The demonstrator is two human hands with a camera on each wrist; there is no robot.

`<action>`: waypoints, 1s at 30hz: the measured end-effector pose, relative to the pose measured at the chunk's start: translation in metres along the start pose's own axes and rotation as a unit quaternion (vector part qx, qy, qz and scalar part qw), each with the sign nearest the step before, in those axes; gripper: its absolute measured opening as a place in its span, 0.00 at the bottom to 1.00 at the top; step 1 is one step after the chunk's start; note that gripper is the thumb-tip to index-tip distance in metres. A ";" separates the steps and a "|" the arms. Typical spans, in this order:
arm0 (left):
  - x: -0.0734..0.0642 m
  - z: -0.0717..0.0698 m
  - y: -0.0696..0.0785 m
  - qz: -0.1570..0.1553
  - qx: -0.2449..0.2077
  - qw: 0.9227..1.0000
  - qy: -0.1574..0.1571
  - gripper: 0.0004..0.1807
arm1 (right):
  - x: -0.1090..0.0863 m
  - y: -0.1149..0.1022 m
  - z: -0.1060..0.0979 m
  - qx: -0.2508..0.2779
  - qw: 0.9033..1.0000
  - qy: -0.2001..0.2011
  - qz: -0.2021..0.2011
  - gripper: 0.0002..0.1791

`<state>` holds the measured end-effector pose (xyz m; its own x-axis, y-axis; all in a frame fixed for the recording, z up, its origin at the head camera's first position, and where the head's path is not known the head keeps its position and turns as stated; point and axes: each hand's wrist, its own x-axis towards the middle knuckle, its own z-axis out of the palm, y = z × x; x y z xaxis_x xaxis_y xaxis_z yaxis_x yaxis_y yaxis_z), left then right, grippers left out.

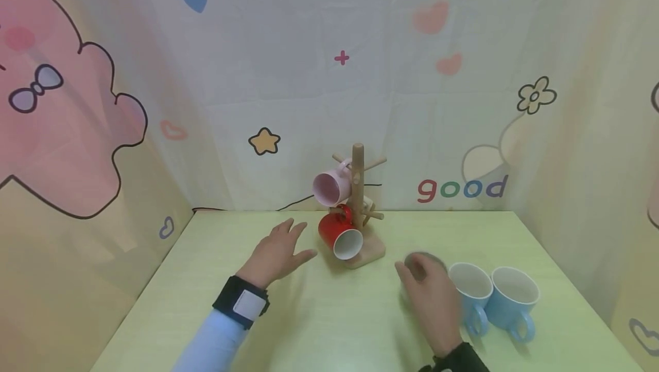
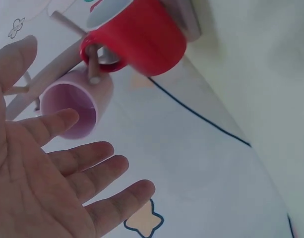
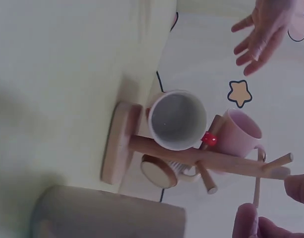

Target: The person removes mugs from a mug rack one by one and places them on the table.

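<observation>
A wooden mug rack [image 1: 357, 189] stands mid-table. On its pegs hang a red mug [image 1: 337, 232] with a white inside, a pink mug [image 1: 330, 186], and behind them a ribbed pale mug [image 3: 161, 171]. My left hand [image 1: 275, 252] hovers left of the rack, fingers spread, holding nothing. Nearest to my right hand [image 1: 432, 297] is a grey cup [image 3: 112, 213]; the hand partly hides it in the head view. In the right wrist view the right thumb [image 3: 298, 188] and fingers [image 3: 246, 223] are apart, beyond the cup's rim, with nothing visible between them.
Two light blue mugs [image 1: 471, 289] [image 1: 515, 297] stand upright side by side to the right of my right hand, handles toward me. A printed curtain [image 1: 288, 74] rises behind the pale green table [image 1: 329, 326]. A dark cord [image 1: 296, 203] runs along the back.
</observation>
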<state>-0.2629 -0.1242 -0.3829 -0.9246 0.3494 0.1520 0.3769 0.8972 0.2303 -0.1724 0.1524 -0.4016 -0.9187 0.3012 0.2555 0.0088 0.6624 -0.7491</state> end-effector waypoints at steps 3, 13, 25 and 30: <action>0.014 -0.012 0.002 0.004 -0.001 1.000 0.005 0.37 | 0.010 -0.010 0.001 -0.005 1.000 -0.011 -0.009 0.32; 0.053 -0.043 0.013 0.020 -0.023 1.000 0.008 0.36 | 0.043 -0.032 0.008 -0.065 0.996 -0.052 -0.020 0.32; 0.103 -0.062 0.024 -0.001 -0.043 0.999 0.002 0.33 | 0.081 -0.065 0.017 -0.100 0.992 -0.067 -0.045 0.32; 0.120 -0.069 0.029 -0.012 -0.042 0.999 -0.003 0.32 | 0.093 -0.078 0.020 -0.111 0.989 -0.067 -0.064 0.32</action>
<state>-0.3588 -0.0749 -0.2920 -0.9339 0.3289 0.1401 0.3570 0.8795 0.3146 -0.2665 0.1145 -0.3315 -0.9620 0.1205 0.2451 -0.0386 0.8284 -0.5588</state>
